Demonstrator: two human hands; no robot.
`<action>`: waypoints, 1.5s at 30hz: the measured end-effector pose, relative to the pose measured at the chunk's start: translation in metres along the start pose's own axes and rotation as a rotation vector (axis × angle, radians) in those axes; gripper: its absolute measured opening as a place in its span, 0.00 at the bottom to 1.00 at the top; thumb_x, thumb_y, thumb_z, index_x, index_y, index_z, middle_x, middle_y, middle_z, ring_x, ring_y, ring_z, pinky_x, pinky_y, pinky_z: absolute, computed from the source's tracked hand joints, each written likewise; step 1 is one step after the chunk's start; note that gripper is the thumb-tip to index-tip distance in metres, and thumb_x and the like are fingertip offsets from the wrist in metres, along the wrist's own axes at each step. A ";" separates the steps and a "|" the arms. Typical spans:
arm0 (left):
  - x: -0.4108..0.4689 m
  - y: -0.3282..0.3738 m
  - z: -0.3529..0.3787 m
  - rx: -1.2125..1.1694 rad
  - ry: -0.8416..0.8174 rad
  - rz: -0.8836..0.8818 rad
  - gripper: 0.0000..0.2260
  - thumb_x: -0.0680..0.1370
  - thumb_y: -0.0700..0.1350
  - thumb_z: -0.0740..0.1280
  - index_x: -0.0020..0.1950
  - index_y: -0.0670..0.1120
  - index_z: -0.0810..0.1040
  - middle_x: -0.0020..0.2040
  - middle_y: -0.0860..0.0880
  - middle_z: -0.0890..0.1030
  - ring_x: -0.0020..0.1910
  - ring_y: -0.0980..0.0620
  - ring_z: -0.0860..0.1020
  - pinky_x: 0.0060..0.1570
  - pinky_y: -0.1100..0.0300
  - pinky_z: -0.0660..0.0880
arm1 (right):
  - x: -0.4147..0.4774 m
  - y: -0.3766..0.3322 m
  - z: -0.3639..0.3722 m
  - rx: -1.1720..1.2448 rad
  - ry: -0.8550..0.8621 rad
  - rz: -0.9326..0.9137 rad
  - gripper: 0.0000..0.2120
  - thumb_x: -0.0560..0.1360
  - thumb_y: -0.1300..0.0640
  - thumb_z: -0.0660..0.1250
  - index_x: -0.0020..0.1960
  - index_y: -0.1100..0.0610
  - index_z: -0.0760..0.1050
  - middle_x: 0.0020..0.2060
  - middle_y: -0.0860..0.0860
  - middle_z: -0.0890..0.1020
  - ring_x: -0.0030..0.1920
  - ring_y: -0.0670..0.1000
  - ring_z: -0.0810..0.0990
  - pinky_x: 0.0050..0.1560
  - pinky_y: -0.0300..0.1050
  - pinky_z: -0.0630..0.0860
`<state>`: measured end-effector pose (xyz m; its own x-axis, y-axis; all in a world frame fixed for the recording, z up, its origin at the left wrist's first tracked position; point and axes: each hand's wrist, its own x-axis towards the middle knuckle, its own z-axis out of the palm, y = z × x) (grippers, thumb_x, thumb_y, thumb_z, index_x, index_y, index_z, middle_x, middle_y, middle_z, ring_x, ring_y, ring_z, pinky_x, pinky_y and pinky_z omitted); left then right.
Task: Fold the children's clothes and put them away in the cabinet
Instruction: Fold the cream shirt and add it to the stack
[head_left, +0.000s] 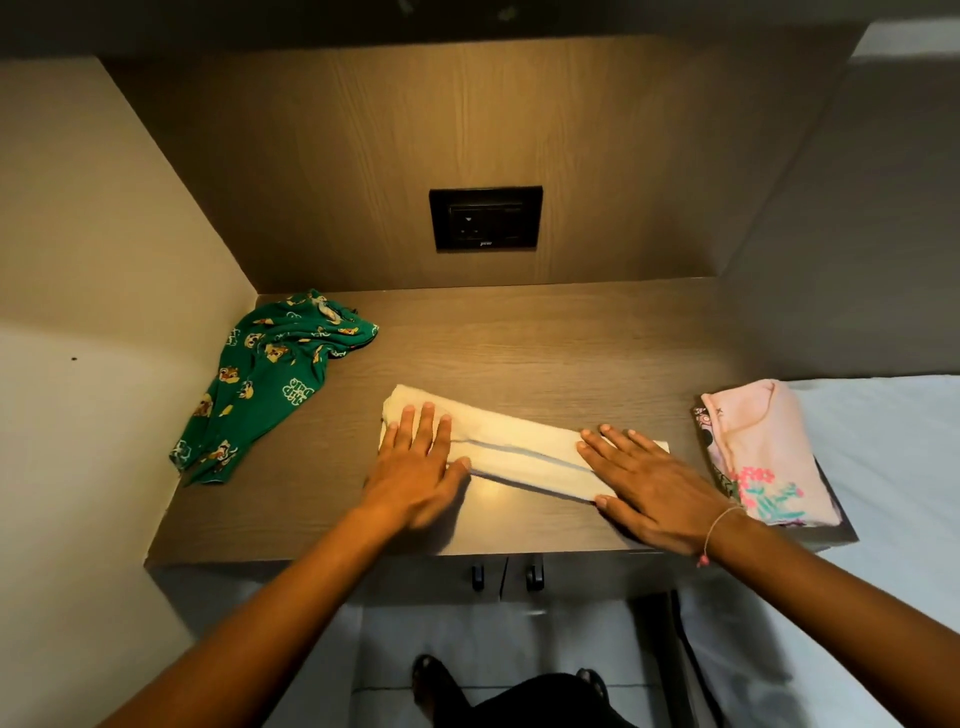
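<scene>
The cream garment (519, 447) lies in the middle of the wooden countertop (545, 338), already folded into a long narrow strip that runs a little slanted from the back left to the front right. A thin blue line goes along its length. Both hands are laid flat on it with the fingers stretched out, holding nothing. The left hand (415, 467) presses the left end and the right hand (649, 483) presses the right end. I think they lie like this to smooth the fold and keep the strip from opening, so the next fold across can be made cleanly. The right wrist has a thin pink thread bracelet (714, 530).

To the right, at the edge of the countertop, a pink garment (763, 452) with a flower print is folded; it seems put aside as finished. To the left, near the wall, a green garment (265, 379) with a cartoon print is crumpled and probably waits for its turn.

Under the front edge of the countertop two dark cabinet handles (506, 577) are close together, and the doors look closed. Nothing has gone inside yet, as far as I can judge. On the back panel is a black wall socket (485, 218). A white bed sheet (883, 441) is on the right.
</scene>
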<state>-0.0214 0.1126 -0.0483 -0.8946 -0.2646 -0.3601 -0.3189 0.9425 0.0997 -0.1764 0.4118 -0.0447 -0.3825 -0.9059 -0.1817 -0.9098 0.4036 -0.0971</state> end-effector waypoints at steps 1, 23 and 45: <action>0.012 -0.007 -0.009 0.020 -0.020 0.051 0.30 0.81 0.62 0.40 0.78 0.49 0.34 0.77 0.44 0.32 0.75 0.43 0.31 0.70 0.49 0.30 | -0.005 -0.002 0.001 0.025 0.003 0.017 0.32 0.80 0.36 0.39 0.78 0.49 0.38 0.79 0.49 0.47 0.78 0.49 0.43 0.77 0.47 0.40; 0.049 -0.004 -0.050 -0.248 0.188 0.322 0.32 0.75 0.54 0.58 0.79 0.55 0.56 0.80 0.47 0.49 0.79 0.47 0.43 0.74 0.44 0.41 | -0.020 -0.094 0.008 0.520 0.248 0.078 0.28 0.78 0.43 0.62 0.75 0.46 0.62 0.75 0.44 0.64 0.77 0.46 0.55 0.78 0.51 0.50; -0.116 0.047 0.006 -0.758 0.390 0.357 0.08 0.76 0.48 0.69 0.52 0.51 0.85 0.46 0.56 0.86 0.46 0.58 0.83 0.43 0.59 0.80 | -0.044 -0.106 -0.027 0.868 0.349 0.097 0.11 0.72 0.51 0.70 0.54 0.45 0.82 0.45 0.39 0.83 0.48 0.41 0.80 0.46 0.45 0.78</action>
<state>0.0692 0.1890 -0.0076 -0.9775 -0.1634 0.1332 -0.0001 0.6321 0.7749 -0.0671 0.4054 -0.0003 -0.6050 -0.7937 0.0632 -0.4867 0.3059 -0.8183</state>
